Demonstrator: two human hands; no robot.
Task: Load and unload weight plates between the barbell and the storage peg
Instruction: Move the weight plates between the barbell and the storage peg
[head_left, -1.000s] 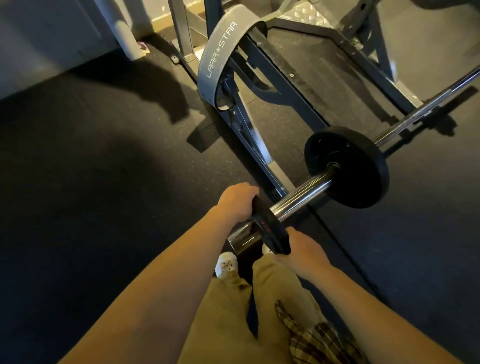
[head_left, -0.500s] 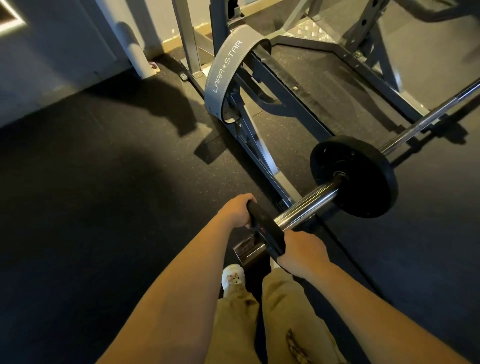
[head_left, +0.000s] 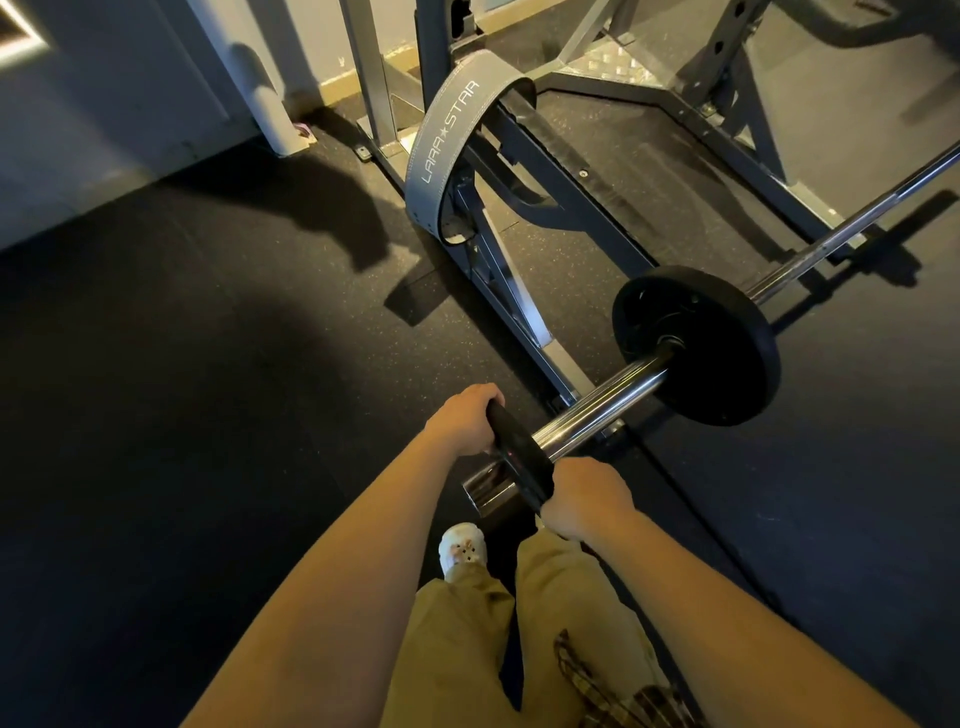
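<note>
Hands: left hand (head_left: 464, 419) and right hand (head_left: 586, 498) grip opposite rims of the small black round weight plate (head_left: 519, 457).
Plate position: threaded near the end of the chrome barbell sleeve (head_left: 597, 410).
Done: 1 large black round plate (head_left: 696, 345) seated further inboard.
Left: direction of slide cannot be told; storage peg not identified.

I'm in a gym: black speckled rubber flooring (head_left: 182, 389) underfoot, a grey steel power rack (head_left: 524, 306) bolted ahead, a lifting belt (head_left: 447, 140) hung on it, and a chrome barbell (head_left: 608, 405) carrying a black weight plate (head_left: 698, 345).
</note>
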